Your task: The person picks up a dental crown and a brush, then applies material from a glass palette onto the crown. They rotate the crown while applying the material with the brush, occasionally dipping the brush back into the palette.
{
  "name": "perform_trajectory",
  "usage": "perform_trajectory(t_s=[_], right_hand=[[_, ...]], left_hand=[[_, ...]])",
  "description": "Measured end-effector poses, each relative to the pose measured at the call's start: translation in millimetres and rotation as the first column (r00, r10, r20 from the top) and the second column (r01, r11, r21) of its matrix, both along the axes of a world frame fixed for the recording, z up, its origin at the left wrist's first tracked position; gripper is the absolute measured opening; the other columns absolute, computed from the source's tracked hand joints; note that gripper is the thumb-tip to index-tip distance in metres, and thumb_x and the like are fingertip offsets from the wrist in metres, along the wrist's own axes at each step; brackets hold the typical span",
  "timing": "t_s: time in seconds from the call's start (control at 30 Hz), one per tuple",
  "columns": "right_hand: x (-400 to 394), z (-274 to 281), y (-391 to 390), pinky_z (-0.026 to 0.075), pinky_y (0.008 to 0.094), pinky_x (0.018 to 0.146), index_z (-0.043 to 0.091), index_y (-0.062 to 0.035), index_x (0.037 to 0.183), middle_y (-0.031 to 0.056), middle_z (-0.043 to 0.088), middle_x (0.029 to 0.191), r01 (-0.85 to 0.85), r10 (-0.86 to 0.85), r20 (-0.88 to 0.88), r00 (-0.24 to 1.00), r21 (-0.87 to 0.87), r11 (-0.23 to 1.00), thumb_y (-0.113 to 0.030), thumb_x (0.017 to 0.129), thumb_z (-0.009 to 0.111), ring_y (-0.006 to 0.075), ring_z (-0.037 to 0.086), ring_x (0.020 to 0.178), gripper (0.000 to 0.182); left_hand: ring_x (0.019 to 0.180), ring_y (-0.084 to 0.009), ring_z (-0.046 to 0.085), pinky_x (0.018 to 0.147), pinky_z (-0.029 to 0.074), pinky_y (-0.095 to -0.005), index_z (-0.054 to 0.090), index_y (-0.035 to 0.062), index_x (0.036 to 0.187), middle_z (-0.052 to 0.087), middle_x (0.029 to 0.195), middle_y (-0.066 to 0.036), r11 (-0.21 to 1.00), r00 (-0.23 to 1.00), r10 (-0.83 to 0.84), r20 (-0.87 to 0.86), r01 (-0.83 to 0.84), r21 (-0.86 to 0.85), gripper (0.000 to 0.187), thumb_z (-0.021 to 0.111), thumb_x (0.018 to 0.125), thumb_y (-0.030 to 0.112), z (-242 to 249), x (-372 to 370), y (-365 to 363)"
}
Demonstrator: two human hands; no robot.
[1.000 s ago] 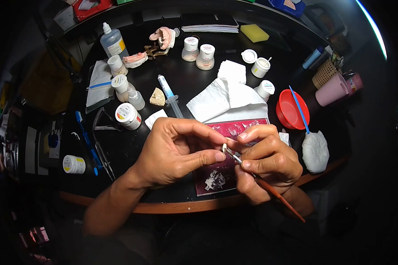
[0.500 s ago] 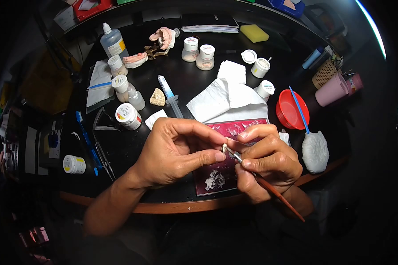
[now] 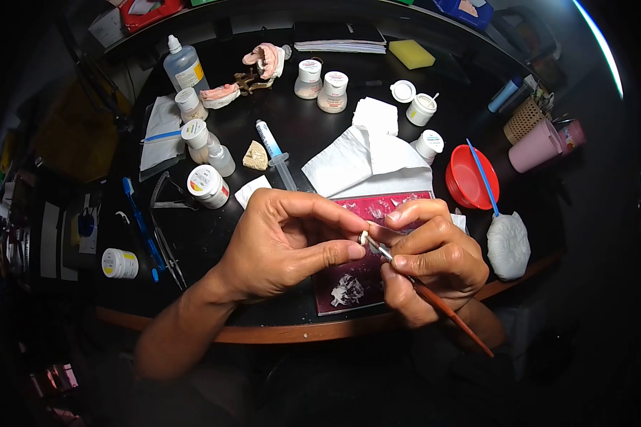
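The left hand [image 3: 274,231] has its grip pinched on a small white tooth piece [image 3: 364,238], between the thumb and the first finger. The right hand [image 3: 434,256] has its grip pinched on a thin brush [image 3: 452,317] with a brown stick. The tooth piece is up in the air between both hands, over a dark red slab [image 3: 326,302].

The slab's near side stops just before the wooden front edge [image 3: 320,333] of the worktop [image 3: 278,317]. Both arms reach over that edge. On the left, black worktop shows between the arm and the tweezers [image 3: 167,252]. On the right, a strip of it shows between the hand and a round white pad [image 3: 509,245]. The red bowl [image 3: 454,186] sits just behind that pad. Past the hands, a syringe [image 3: 271,142] and a white paper towel [image 3: 342,164] lie close by. More black worktop shows between the syringe and two little bottles [image 3: 320,87].

The brush tip is too tiny to see well, so I can't tell if it touches the tooth piece. Fingers cover part of that piece. The right hand hides some of the slab and its own arm. A red box [image 3: 149,11] is cut off at the top. The far left side is too dark to make out.
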State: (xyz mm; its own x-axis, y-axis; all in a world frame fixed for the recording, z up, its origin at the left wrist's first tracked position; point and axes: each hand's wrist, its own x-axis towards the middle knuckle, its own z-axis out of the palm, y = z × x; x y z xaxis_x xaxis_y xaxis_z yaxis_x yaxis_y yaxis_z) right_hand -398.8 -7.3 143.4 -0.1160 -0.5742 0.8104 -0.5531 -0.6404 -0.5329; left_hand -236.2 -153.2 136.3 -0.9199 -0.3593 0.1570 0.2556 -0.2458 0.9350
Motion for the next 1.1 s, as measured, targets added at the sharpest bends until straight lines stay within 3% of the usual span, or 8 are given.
perform_trajectory(t_s=[1.1], right_hand=[[0.6,-0.9,0.4,0.063,0.0389,0.079,0.064,0.0006,0.083,0.0100,0.065,0.076,-0.032,0.032,0.030,0.999,-0.008,0.999,0.014,0.063,0.068,0.0345,0.070,0.096,0.024]], left_hand=[[0.101,-0.0196,0.072,0.091,0.059,-0.0314,0.072,-0.0084,0.107,0.074,0.108,-0.019,1.000,1.000,-0.010,-0.009,0.010,0.002,0.022,0.075,0.085,-0.012,1.2,0.3,-0.7]])
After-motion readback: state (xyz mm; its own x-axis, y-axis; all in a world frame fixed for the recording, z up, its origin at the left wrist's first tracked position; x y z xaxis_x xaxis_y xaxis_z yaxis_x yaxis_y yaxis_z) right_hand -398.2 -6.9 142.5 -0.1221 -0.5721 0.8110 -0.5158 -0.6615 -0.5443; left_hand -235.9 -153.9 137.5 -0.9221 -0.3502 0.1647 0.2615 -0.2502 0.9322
